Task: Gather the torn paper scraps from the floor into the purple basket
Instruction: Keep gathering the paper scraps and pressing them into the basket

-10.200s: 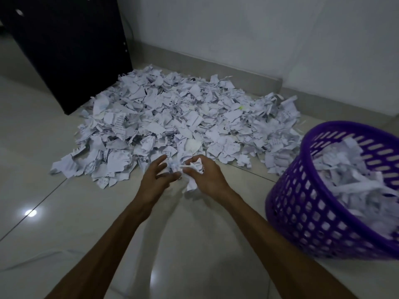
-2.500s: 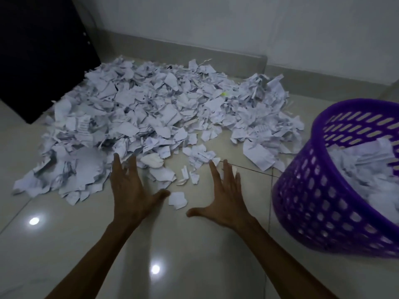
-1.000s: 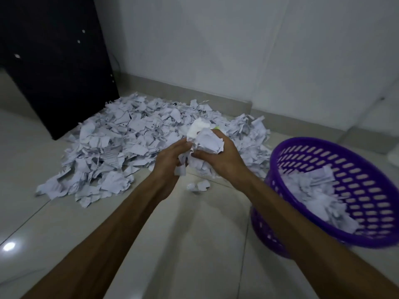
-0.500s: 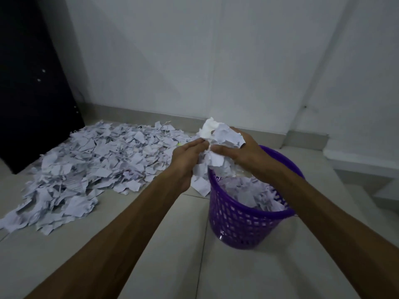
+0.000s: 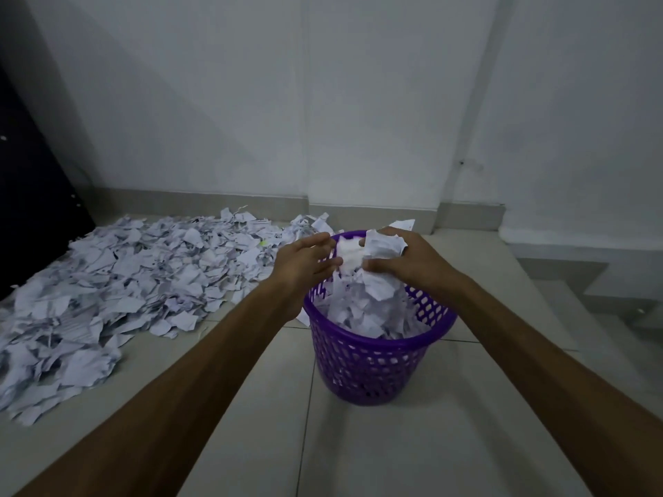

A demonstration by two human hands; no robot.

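The purple basket [image 5: 373,364] stands on the tiled floor, piled high with torn paper. Both my hands hover just above its rim with a bunch of paper scraps [image 5: 353,258] between them. My right hand [image 5: 409,261] curls its fingers and thumb round the bunch. On the bunch's left side, my left hand [image 5: 305,261] presses with fairly straight fingers. Scraps hang from the bunch down onto the heap inside the basket. A wide pile of torn paper scraps [image 5: 125,285] covers the floor to the left.
A dark cabinet [image 5: 32,209] stands at the far left behind the pile. A white wall with a grey skirting [image 5: 201,200] runs behind the pile and the basket. A step edge [image 5: 559,278] lies to the right of the basket.
I scooped a bunch of scraps off the floor with both hands and carried it right. It is now lower, right over the basket, with paper trailing into it.
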